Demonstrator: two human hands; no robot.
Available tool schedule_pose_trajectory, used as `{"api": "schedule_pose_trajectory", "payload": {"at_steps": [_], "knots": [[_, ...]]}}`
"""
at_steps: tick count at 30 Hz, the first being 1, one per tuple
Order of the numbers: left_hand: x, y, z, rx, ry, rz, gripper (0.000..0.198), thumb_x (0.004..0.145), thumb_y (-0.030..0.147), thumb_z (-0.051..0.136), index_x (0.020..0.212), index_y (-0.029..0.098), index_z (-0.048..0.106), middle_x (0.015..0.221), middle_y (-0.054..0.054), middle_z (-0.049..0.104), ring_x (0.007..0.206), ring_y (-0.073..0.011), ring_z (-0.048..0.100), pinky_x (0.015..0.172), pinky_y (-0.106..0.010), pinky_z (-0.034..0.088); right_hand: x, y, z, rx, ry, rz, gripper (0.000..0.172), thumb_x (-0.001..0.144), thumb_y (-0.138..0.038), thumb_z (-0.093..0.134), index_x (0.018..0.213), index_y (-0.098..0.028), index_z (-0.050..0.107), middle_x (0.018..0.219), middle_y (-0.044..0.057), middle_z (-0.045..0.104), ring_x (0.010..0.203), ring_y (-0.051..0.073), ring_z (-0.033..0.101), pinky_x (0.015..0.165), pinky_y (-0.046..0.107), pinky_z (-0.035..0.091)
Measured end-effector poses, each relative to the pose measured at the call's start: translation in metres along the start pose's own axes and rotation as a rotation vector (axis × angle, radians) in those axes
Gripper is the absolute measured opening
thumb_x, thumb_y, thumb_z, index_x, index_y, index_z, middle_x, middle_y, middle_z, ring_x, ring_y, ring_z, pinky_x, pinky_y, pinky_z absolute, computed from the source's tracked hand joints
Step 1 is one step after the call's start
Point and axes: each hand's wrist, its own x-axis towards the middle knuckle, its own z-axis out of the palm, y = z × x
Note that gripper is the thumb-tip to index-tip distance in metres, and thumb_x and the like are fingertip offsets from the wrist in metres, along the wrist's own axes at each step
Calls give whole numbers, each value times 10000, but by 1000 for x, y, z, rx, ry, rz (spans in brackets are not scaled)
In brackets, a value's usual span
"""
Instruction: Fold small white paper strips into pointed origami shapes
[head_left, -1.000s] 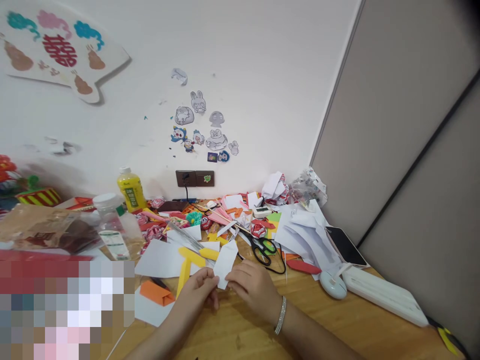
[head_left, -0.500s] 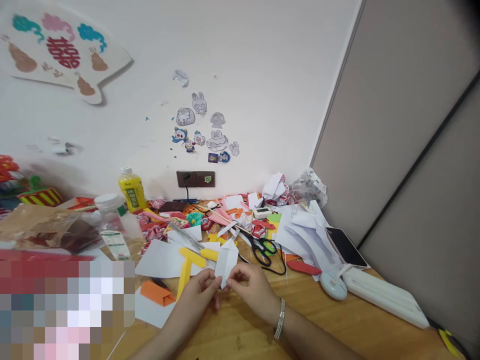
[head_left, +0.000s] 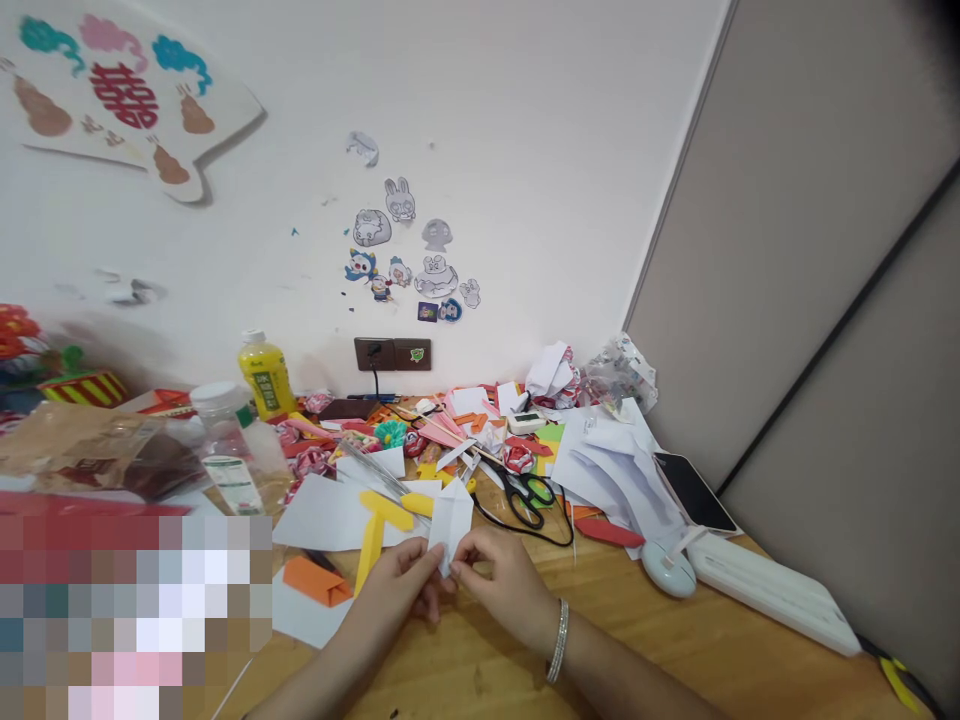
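Both hands meet over the wooden table [head_left: 675, 640] and pinch the lower end of a small folded white paper piece [head_left: 451, 512] that stands upright between them. My left hand [head_left: 401, 590] grips it from the left with thumb and fingers closed. My right hand [head_left: 501, 580], a silver bracelet on its wrist, pinches it from the right. Just behind the paper lie yellow folded strips [head_left: 379, 525] on a white sheet [head_left: 319, 515].
Black-and-green scissors [head_left: 525, 495] lie behind the right hand. An orange folded paper [head_left: 315, 580] sits to the left. A phone [head_left: 694, 492], a white mouse [head_left: 667, 570], a white bar [head_left: 772, 590], bottles [head_left: 264, 375] and heaps of paper scraps crowd the table.
The white paper piece has been folded narrower and tipped more upright. Both hands have closed in tighter on its lower end; they stay in the same spot.
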Motion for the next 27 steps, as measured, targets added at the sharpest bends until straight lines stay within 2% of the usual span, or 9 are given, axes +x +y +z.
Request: {"api": "schedule_pose_trajectory", "payload": {"at_steps": [4,8,15,21,27], "knots": [[4,-3,-3,-103,-90,-68,205,604,349,579,665,159,531,575,11,640,355,-95,521,397,-209,385,1,3,-1,18,-2,3,80,698,-98,543,662,-161,577,651,-15,579,628,113,532,615,212,419],[3,-4,-1,-77,-112,6,175,590,278,585,703,152,541,606,14,628,367,-83,516,402,-203,390,2,9,2,95,8,70,63,702,-113,540,674,-157,574,660,-11,580,628,116,538,606,214,427],[4,-9,0,39,-111,81,289,614,415,601,696,146,532,600,11,610,389,-96,522,423,-220,400,2,7,5,131,43,125,64,699,-109,542,658,-149,570,627,-17,560,596,108,517,568,205,409],[3,-7,0,137,-125,70,348,599,477,620,688,152,533,586,4,631,401,-113,549,435,-216,382,2,5,6,135,68,154,72,677,-92,551,665,-159,574,619,-22,555,594,110,514,562,204,407],[1,-6,3,125,-103,38,378,583,521,610,659,163,517,532,2,629,395,-134,557,431,-229,385,2,3,6,115,71,155,76,682,-92,545,665,-162,571,644,-19,557,620,115,513,580,212,406]]}}
